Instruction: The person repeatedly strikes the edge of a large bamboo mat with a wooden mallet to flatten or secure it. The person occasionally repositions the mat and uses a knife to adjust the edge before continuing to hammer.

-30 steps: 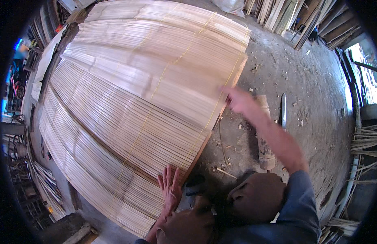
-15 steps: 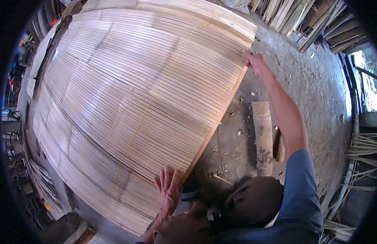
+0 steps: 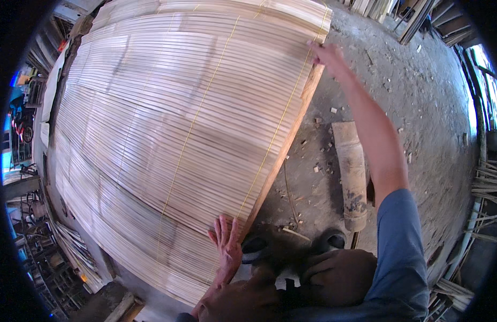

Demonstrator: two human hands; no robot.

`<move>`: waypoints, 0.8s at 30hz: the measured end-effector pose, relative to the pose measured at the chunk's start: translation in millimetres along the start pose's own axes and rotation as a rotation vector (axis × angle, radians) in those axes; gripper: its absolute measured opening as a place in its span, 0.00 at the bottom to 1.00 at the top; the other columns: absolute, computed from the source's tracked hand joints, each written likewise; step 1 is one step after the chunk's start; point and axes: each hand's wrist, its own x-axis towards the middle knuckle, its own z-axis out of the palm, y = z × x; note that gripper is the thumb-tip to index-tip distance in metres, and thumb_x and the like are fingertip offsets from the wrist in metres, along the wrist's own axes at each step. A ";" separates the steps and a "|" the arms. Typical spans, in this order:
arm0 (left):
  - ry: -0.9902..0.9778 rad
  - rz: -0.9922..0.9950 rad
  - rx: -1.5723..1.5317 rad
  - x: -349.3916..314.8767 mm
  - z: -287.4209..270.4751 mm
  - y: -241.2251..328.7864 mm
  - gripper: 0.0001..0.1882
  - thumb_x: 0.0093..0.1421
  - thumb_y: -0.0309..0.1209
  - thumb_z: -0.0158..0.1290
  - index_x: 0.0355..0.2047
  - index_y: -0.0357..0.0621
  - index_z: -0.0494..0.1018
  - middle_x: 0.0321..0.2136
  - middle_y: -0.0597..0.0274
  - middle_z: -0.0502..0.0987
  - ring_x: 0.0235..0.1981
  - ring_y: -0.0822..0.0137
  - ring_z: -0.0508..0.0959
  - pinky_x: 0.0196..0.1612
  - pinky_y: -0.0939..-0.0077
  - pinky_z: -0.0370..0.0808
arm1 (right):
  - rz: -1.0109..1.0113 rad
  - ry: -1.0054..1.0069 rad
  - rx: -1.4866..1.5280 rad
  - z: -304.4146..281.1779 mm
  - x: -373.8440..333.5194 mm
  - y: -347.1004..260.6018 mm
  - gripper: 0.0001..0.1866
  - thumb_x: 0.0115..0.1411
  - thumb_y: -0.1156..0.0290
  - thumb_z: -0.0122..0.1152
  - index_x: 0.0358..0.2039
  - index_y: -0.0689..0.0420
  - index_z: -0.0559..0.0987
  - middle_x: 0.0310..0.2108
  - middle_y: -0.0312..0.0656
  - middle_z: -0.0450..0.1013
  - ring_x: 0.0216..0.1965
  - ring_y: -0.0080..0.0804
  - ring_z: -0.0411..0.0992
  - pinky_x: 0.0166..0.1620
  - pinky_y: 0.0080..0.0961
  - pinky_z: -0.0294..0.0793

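Observation:
A broad mat of thin pale wooden or bamboo slats spreads across the left and middle, crossed by yellow cords. My left hand rests on the mat's near right corner, fingers outstretched. With the arm reaching far, my right hand is at the mat's right edge near the outermost cord. Its fingers are bent together at the slat ends; what lies between them is too small to make out. A wooden strip runs along that edge below the slats.
A thick bamboo log section lies on the dirt floor right of the mat, among scattered wood chips. Bundled strips stand at the back right. More strips lie left of the mat.
My right hand has slid a little farther away along the mat's edge. The left hand stays on the near corner, fingers still spread. The whole view has shifted slightly.

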 end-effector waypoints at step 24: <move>0.371 0.014 -0.058 66.1 -58.5 -1.6 0.37 0.65 0.42 0.54 0.71 0.47 0.55 0.74 0.46 0.46 0.75 0.44 0.45 0.72 0.39 0.42 | -0.610 -0.170 -0.214 24.7 -365.6 26.4 0.14 0.71 0.70 0.52 0.52 0.62 0.77 0.44 0.47 0.75 0.42 0.37 0.75 0.45 0.30 0.75</move>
